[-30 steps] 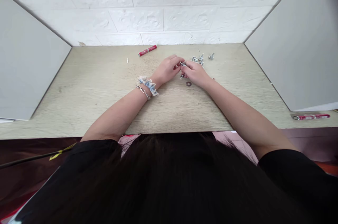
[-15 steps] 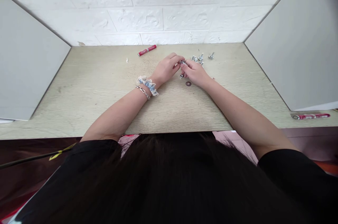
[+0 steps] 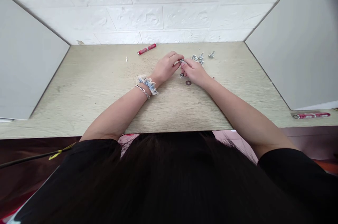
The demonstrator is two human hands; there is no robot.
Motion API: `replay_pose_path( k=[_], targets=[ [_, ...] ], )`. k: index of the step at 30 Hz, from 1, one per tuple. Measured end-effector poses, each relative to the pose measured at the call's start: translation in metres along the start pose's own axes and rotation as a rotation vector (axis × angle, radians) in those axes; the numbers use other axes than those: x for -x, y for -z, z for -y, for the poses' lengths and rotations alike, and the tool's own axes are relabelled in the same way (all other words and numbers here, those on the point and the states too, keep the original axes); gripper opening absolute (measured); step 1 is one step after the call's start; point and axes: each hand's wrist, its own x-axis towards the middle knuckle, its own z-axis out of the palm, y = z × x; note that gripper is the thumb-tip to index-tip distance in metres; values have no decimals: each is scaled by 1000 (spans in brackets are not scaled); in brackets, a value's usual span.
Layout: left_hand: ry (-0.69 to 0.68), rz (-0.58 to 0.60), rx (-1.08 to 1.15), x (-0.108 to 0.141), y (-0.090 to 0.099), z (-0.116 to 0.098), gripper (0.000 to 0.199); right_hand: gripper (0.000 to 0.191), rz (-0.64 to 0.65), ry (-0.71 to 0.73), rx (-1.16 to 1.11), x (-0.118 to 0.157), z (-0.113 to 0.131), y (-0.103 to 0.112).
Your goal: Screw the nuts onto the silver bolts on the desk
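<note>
A white brick-patterned wall (image 3: pixel 148 16) forms the rear boundary of the work area. A pale wood-grain tabletop (image 3: pixel 163 111) extends from its base, between a grey left panel (image 3: pixel 29 55) and a grey right panel (image 3: pixel 295 41).

The left hand (image 3: pixel 166 66) and right hand (image 3: pixel 195 71) meet above the rear half of the tabletop. The left thumb and index finger pinch one side of a small metal part (image 3: pixel 181 61); the right thumb and index finger grip its other side. The remaining right fingers are curled, and a second metal piece (image 3: pixel 181 75) shows just below them; whether they hold it cannot be told. The remaining left fingers are bent close together.

A red tube (image 3: pixel 146 49) lies at an angle near the wall. Another red tube (image 3: pixel 311 115) lies by the front edge, at the foot of the right panel. A blue-and-white scrunchie (image 3: pixel 149 84) and a chain bracelet (image 3: pixel 142 91) encircle the left wrist.

A cluster of bolts (image 3: pixel 201 56) lies just beyond the right hand; a single bolt (image 3: pixel 211 55) is apart, to its right. A flat washer (image 3: pixel 188 83) lies below the right hand. A white scrap (image 3: pixel 126 59) lies left of the first tube.
</note>
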Motion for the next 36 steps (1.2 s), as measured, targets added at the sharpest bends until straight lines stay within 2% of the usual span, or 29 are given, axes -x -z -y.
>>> replay_pose_path(
  k=[7, 28, 36],
  targets=[
    [-17, 39, -35, 1, 2, -4, 30, 38, 3, 8, 44, 0, 1, 1],
    [-53, 104, -57, 4, 6, -11, 32, 45, 3, 67, 51, -2, -5, 1],
    [-19, 106, -50, 3, 5, -12, 33, 27, -14, 10, 90, 1, 3, 1]
  ],
)
